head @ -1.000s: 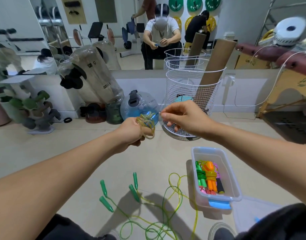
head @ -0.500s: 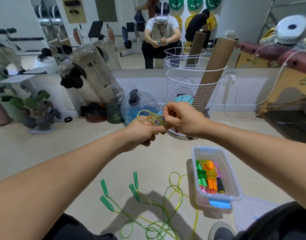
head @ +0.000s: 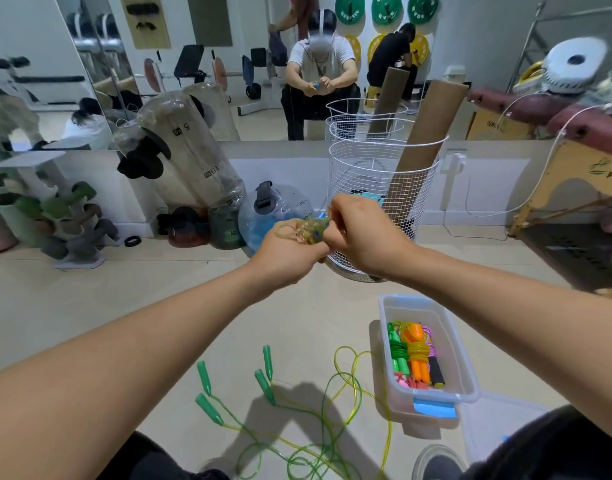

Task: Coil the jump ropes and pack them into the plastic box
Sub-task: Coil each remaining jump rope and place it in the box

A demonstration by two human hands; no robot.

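My left hand [head: 286, 252] grips a small coiled yellowish jump rope bundle [head: 310, 229] held out in front of me. My right hand [head: 361, 233] pinches the same bundle from the right side. The two hands touch. On the floor below lie loose yellow-green jump ropes [head: 318, 424] with green handles [head: 207, 407], tangled. The clear plastic box [head: 465, 372] stands on the floor to the right, holding several coiled ropes in green, orange, pink and black.
A white wire basket [head: 370, 188] with cardboard tubes stands just beyond my hands. Water jugs [head: 276, 216] and weight bags sit to its left against a mirror wall. A box lid [head: 495, 434] lies at lower right. A dumbbell rack [head: 58, 223] is far left.
My right hand has moved left from a gap beside the bundle to close in on it and pinch it. My left hand holds the bundle in about the same place.
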